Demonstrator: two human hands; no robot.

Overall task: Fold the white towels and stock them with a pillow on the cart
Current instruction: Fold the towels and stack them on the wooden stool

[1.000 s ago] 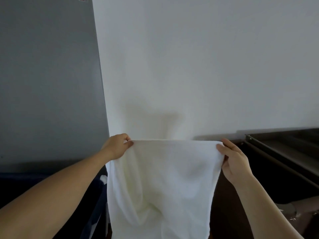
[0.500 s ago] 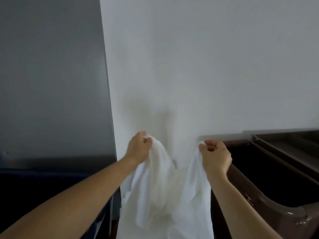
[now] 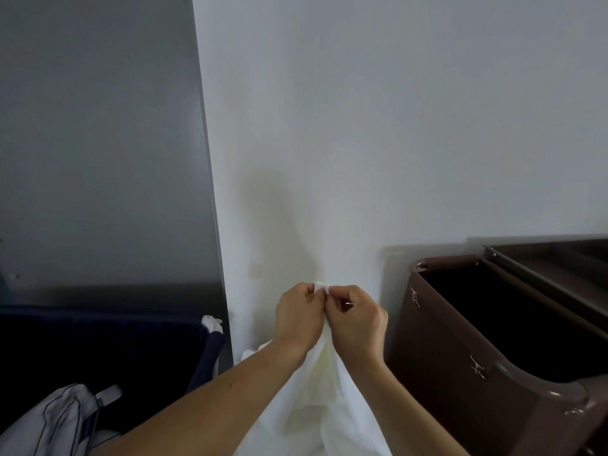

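White cloth fills the lower middle of the frame: a towel (image 3: pixel 324 399) hangs down from two hands that meet just below centre. The left hand (image 3: pixel 297 319) and the right hand (image 3: pixel 357 322) touch knuckle to knuckle, each grip closed in a pinch on a top corner of the towel, and a small tip of cloth shows above the fingers. The rest of the towel falls in loose folds between the forearms and runs out of the bottom edge.

By my reading this is the first fold, the two top corners being matched so the towel halves lengthwise. The next move likely calls for one hand to take both corners while the other slides down to find the hanging fold and square the edges.

At the right edge stands the brown cart (image 3: pixel 460 343) with its dark bin open. At lower left a dark blue bin (image 3: pixel 210 350) holds other linen (image 3: pixel 62 419).
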